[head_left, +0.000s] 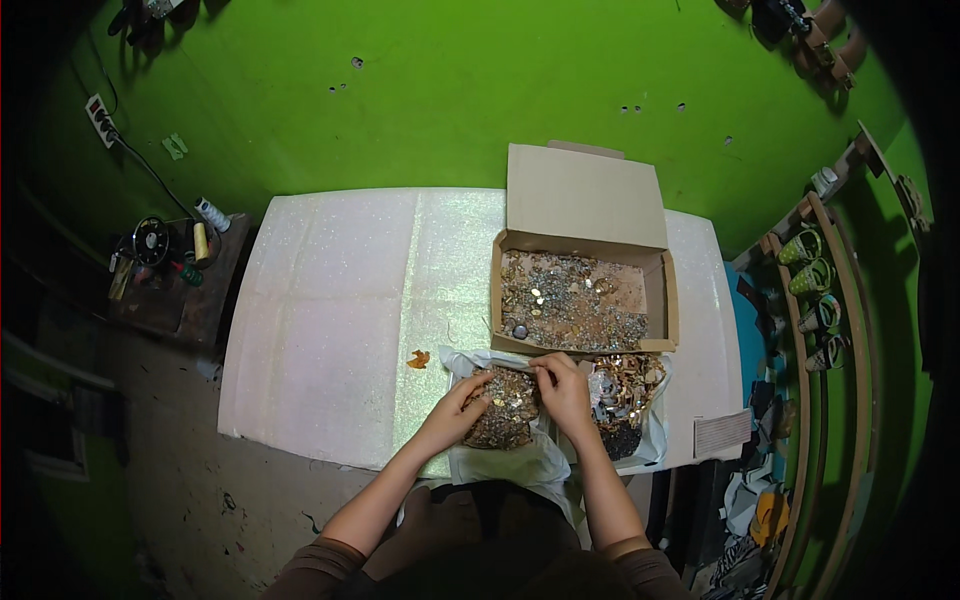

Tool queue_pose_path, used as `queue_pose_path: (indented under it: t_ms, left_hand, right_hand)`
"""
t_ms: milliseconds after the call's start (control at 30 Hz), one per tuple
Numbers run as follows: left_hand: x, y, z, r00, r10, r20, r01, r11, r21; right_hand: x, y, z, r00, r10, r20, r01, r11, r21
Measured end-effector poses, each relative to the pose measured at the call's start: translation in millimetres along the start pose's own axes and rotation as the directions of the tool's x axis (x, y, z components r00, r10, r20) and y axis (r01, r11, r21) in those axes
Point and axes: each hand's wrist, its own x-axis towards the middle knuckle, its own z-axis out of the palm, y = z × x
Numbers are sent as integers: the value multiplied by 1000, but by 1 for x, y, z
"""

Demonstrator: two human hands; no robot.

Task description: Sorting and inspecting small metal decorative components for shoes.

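Observation:
A heap of small mixed beads and trinkets (500,418), brown, gold and silvery, lies on a white plastic bag (510,465) at the table's near edge. My left hand (455,415) rests against the heap's left side, thumb and fingers apart and touching the beads. At the heap's upper right corner, my right hand (565,395) has its thumb and fingertips pinched together by the bag's far edge. What it pinches is too small to make out. To its right, a second white bag (655,440) holds shiny metal pieces, gold bits and dark beads.
Just beyond the bags stands an open cardboard box (585,190) with loose beads inside, its lid raised. A small orange piece (418,359) lies on the pale shimmering table cover (330,320). A grey corrugated piece (722,432) is at right, near a wooden rack (850,400).

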Motion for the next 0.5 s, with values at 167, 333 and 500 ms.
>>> queue_pose_path:
  t_ms: [167,333,500]
  left_hand:
    - [-9,-2,7,999,16,-31,-14,997,73]
    - [-13,-5,18,997,72,-23,-68,987,147]
    - [-22,-3,26,1000,10,-11,-9,991,134]
  right_hand:
    - [-17,-6,-7,996,63,-67,-56,994,98]
    - [-48,9,5,839,346,421,-536,383,753]
    - [-71,3,3,803,377,462,-572,270,774]
